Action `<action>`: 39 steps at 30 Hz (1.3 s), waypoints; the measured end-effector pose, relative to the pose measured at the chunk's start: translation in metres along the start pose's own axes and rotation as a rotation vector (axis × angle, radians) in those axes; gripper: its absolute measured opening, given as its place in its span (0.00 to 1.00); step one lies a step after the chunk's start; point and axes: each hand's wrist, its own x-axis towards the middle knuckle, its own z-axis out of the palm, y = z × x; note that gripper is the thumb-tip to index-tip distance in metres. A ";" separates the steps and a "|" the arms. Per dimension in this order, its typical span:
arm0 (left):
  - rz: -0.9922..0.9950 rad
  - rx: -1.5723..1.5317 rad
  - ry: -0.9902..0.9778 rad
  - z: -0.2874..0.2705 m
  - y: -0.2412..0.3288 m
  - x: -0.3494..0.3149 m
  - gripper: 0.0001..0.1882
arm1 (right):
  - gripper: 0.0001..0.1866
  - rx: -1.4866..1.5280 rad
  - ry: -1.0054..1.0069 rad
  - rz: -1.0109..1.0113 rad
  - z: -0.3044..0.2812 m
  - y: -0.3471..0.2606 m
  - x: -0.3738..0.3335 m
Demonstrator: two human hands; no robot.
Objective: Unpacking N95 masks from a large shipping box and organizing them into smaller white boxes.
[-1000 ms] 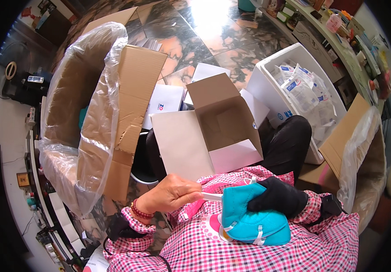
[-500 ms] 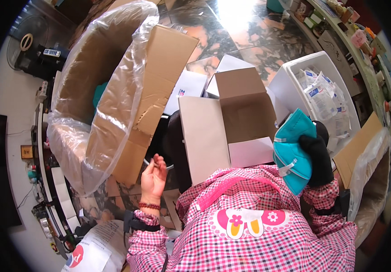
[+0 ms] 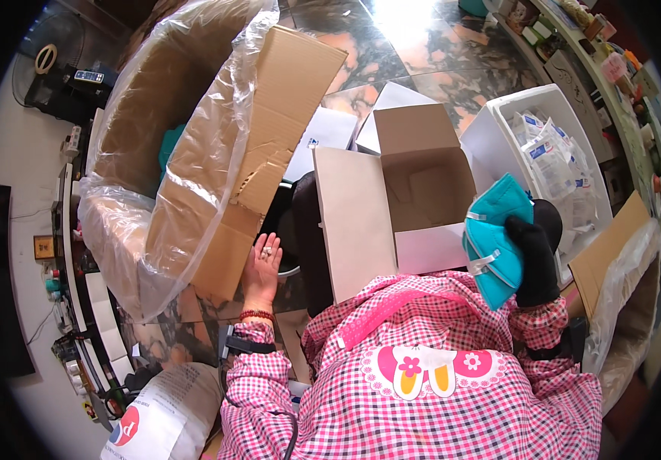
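My right hand point(image 3: 534, 264), in a black glove, is closed around teal face masks point(image 3: 495, 249) with white strap ends, stacked or folded so I cannot count them. They are held at the right, beside an open cardboard box point(image 3: 429, 193) in front of my lap. The inside of that box is brown, and its pale lid point(image 3: 357, 222) hangs toward the left. My bare left hand point(image 3: 263, 272) is palm up with fingers stretched out, near the edge of a big carton. Small whitish bits point(image 3: 267, 251), too small to name, lie on it.
A large plastic-lined carton point(image 3: 284, 100) stands at the left, something teal point(image 3: 169, 149) inside it. At the right is a white foam box point(image 3: 491, 115) of clear packets point(image 3: 553, 157). Another lined carton point(image 3: 614, 284) is at the far right, a white sack point(image 3: 173, 406) at lower left.
My left hand has moved slightly up, its curled fingers now stretched out and the palm turned up. My right hand still holds the masks, turned a little. The view has shifted slightly.
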 end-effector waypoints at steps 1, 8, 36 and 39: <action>-0.046 0.117 0.152 -0.001 0.001 0.008 0.38 | 0.18 0.019 -0.038 0.012 0.002 0.001 0.003; 0.384 1.077 0.146 0.071 -0.003 -0.019 0.15 | 0.21 0.144 -0.071 0.050 -0.011 0.026 0.025; 0.907 1.275 -0.384 0.314 -0.066 -0.027 0.19 | 0.26 -0.086 0.038 -0.247 -0.080 0.075 0.093; 0.689 1.282 -0.428 0.299 -0.056 -0.009 0.15 | 0.27 -0.215 0.303 0.233 -0.106 0.083 0.097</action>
